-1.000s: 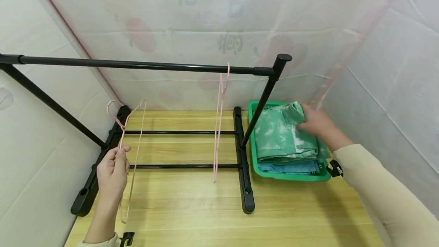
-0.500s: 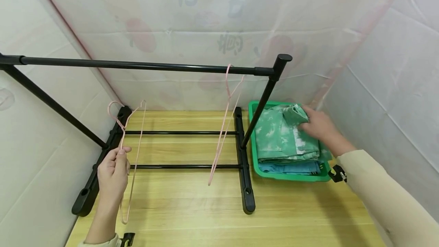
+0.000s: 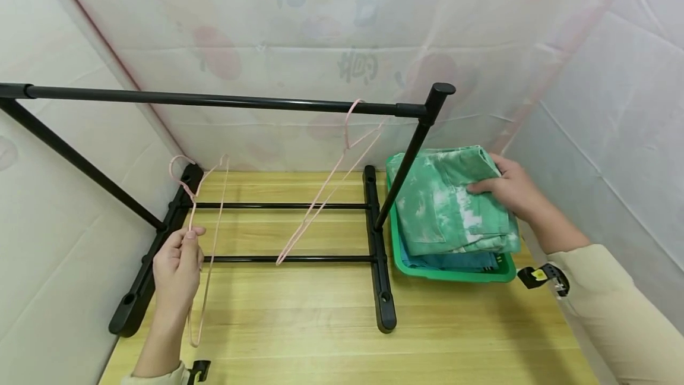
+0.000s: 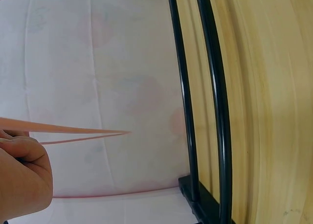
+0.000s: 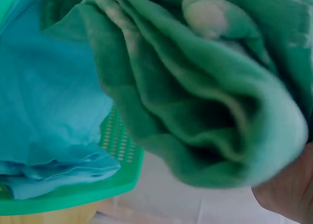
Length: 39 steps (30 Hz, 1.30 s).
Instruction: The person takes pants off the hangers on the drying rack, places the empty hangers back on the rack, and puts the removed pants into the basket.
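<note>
My left hand (image 3: 176,266) pinches a pink clothes hanger (image 3: 215,236) at the left of the rack, its hook pointing up and back. In the left wrist view the hanger (image 4: 63,127) stretches out from the curled fingers. At the right, my right hand (image 3: 513,189) grips the edge of a folded green-and-white tie-dye garment (image 3: 443,207), thumb on top. The garment is lifted above the green basket (image 3: 454,277), and its layered folds show in the right wrist view. Below it a folded blue garment (image 5: 49,97) lies in the basket.
A black clothes rack (image 3: 214,100) stands on the wooden table (image 3: 299,337), its right foot (image 3: 380,278) close beside the basket. Another pink hanger (image 3: 320,201) hangs tilted from the top bar. Pale sheets (image 3: 299,28) enclose the back and sides.
My right hand has raised the green garment from the basket, showing more of the blue one. The hanging hanger has swung, its lower end going left. My left hand stays nearly still.
</note>
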Each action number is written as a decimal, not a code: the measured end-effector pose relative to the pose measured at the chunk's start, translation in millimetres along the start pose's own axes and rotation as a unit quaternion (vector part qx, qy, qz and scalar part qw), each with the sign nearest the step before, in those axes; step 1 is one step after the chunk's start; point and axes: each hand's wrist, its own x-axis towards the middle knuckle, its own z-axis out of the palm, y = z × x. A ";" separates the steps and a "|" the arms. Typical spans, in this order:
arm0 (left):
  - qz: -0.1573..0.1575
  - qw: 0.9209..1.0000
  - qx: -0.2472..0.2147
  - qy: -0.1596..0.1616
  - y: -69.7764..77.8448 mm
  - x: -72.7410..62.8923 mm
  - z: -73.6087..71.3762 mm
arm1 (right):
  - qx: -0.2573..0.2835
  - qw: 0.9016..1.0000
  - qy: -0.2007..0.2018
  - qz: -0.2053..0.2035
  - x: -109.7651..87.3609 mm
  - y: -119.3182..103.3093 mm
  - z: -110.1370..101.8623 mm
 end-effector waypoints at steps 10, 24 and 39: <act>0.003 1.000 -0.007 -0.004 1.4 0.9 -0.1 | 0.168 0.984 -0.041 0.048 1.6 -4.5 -0.7; -0.008 1.000 -0.002 -0.006 1.4 3.4 1.3 | 0.188 0.974 -0.094 0.086 41.0 99.5 -1.7; 0.000 1.000 0.003 -0.006 0.5 4.7 1.0 | 0.072 0.995 -0.058 0.048 42.7 120.3 17.8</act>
